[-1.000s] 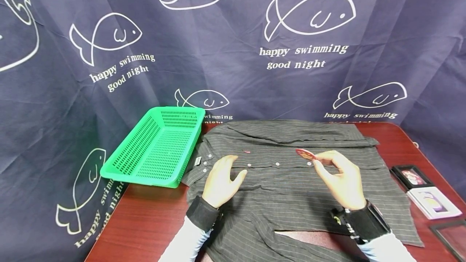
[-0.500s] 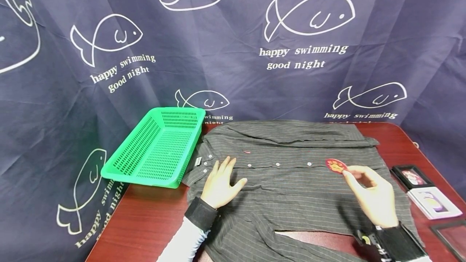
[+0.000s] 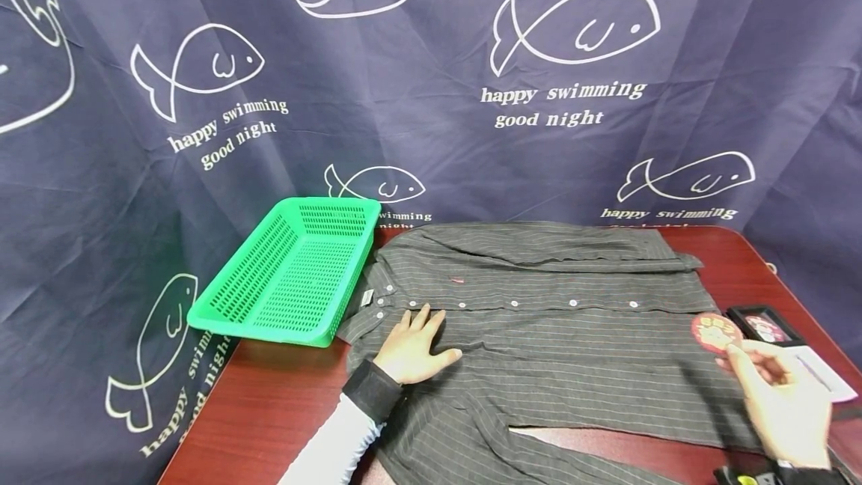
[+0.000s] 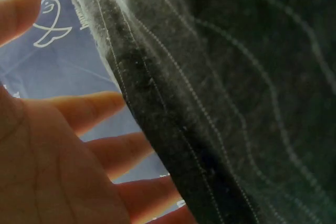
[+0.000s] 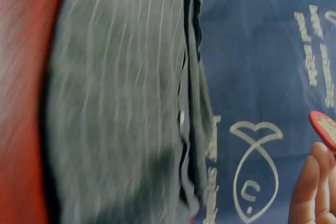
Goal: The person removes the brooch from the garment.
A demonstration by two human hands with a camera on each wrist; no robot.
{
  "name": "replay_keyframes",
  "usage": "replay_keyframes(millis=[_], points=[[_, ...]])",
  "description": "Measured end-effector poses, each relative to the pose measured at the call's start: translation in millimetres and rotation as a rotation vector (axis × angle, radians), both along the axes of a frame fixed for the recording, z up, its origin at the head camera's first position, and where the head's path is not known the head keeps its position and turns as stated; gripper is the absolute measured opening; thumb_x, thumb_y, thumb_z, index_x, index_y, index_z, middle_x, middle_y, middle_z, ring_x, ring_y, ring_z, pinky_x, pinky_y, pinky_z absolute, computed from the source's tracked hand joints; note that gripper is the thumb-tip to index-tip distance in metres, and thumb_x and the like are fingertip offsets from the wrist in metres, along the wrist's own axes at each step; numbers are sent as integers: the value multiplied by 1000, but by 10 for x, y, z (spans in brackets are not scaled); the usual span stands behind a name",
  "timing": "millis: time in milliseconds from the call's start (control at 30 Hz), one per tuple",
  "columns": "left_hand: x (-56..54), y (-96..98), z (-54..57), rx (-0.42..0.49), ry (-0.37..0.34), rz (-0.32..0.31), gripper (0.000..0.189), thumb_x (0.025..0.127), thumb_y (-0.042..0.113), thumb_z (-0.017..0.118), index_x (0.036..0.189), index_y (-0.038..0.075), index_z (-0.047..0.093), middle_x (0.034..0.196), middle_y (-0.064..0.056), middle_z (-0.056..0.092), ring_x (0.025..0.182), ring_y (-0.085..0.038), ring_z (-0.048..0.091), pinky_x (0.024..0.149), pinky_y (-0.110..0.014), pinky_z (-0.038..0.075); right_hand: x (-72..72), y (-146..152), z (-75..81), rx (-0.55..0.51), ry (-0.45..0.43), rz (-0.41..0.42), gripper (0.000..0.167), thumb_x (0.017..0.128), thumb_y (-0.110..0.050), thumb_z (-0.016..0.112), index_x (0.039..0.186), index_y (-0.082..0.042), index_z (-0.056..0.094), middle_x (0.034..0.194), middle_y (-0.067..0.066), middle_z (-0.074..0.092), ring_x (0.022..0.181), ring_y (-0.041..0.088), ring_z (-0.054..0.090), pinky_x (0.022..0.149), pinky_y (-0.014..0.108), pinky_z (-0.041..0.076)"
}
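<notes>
A dark grey pinstriped button-up shirt (image 3: 572, 373) lies spread on the table, its collar toward the left and its white buttons in a row. On the cloth near the collar rests my left hand (image 3: 412, 350), fingers spread and holding nothing. The left wrist view shows the palm (image 4: 42, 161) beside striped cloth (image 4: 220, 98). At the shirt's right-hand hem my right hand (image 3: 788, 403) pinches a thin, round red disc (image 3: 715, 333) with pale gold print. In the right wrist view the disc (image 5: 324, 128) stands above the fingertips at the right edge.
Left of the collar stands a green plastic basket (image 3: 269, 334). A small black-framed picture box (image 3: 786, 340) and a white-framed one (image 3: 835, 388) lie at the right, partly behind my right hand. A dark blue fish-print curtain (image 3: 431, 96) hangs behind the reddish table (image 3: 249, 395).
My right hand has carried the red disc rightward from above the button row to the shirt's hem by the picture boxes. The left hand has flattened onto the cloth.
</notes>
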State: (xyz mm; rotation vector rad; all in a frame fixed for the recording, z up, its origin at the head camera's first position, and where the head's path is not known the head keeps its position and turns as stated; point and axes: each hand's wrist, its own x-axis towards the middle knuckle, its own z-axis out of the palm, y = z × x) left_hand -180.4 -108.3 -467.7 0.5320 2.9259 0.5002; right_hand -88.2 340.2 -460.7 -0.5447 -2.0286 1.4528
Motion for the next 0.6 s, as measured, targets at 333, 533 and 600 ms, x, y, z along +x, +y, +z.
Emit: replay_keyframes(millis=[333, 533, 600], points=[[-8, 44, -3, -39, -108, -53, 76, 89, 61, 55, 149, 17, 41, 158, -17, 33, 142, -51, 30, 111, -60, 34, 158, 469, -345, -510, 381, 161, 34, 92, 14, 51, 82, -11, 73, 66, -6, 72, 54, 1, 68, 50, 10, 51], [-12, 51, -15, -84, -126, -80, 75, 88, 58, 58, 149, 18, 43, 158, -15, 32, 143, -51, 27, 112, -61, 31, 207, 850, -600, -537, 505, 464, 51, 97, 16, 31, 87, -8, 74, 73, -3, 75, 61, 3, 71, 55, 10, 52], [-6, 50, -3, -97, -120, -90, 76, 86, 58, 60, 149, 17, 43, 158, -16, 32, 143, -52, 27, 112, -61, 32, 198, 1088, -761, -526, 395, 469, 56, 97, 14, 27, 82, -15, 72, 71, -10, 74, 61, -2, 69, 54, 8, 51]])
